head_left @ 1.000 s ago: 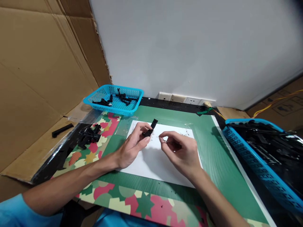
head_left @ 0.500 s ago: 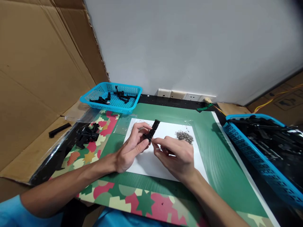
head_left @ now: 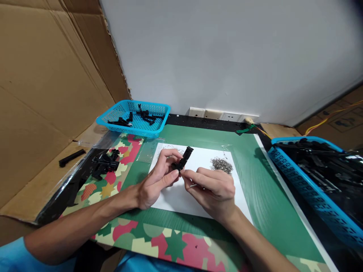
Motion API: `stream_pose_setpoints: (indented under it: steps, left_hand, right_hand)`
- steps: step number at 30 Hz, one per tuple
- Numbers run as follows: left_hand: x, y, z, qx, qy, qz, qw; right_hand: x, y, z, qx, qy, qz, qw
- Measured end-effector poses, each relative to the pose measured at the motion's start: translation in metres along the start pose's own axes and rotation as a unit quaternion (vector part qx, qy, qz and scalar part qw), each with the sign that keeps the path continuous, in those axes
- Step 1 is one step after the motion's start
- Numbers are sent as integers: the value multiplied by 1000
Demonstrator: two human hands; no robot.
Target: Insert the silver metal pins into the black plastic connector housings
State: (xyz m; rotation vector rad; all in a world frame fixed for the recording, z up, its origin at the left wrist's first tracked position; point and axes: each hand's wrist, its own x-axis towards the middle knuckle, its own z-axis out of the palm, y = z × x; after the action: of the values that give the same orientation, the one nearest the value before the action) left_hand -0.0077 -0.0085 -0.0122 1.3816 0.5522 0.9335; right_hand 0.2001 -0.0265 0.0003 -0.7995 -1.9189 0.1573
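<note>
My left hand [head_left: 159, 179] is closed around a black plastic part [head_left: 185, 156], whose long end points up and away from me. Fingers of my right hand [head_left: 212, 189] are pinched at the lower end of that part, close to my left thumb. A thin, light-coloured sliver shows between the right fingers; what it is, I cannot make out. Beneath both hands lies a white sheet of paper [head_left: 172, 200]. On its right side is a pile of small metal springs or clips [head_left: 221, 165], with small bits scattered at its far left corner.
A blue basket [head_left: 153, 133] with several black parts stands at the back left. Another blue basket [head_left: 309, 192], heaped with black parts, is at the right. Black parts [head_left: 106, 164] lie left on the patterned mat, and one black bar [head_left: 72, 158] on cardboard. Sockets [head_left: 212, 113] line the wall.
Both hands stay together at the black part, which has shifted very slightly. My right hand has moved a little lower, its fingertips still at the part's lower end.
</note>
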Motion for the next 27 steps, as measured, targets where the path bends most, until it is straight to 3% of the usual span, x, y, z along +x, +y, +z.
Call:
stream_pose_setpoints:
  steps: [16,21,24,27]
  left_hand:
    - [8,12,3,-149,1,-77,986]
    - [11,12,-2,-174,-8,-126,977]
    - [12,8,-3,-129,-15,-144,981]
    - [13,6,-6,83,35,-47,995]
  right_hand:
    - [4,9,-11,-21,-35,-11,999]
    - [2,15,-16,-103,-78,-41,991]
    - [2,16,-17,-138,-101,-58,984]
    - [3,19,-20,-144,-112,-50,982]
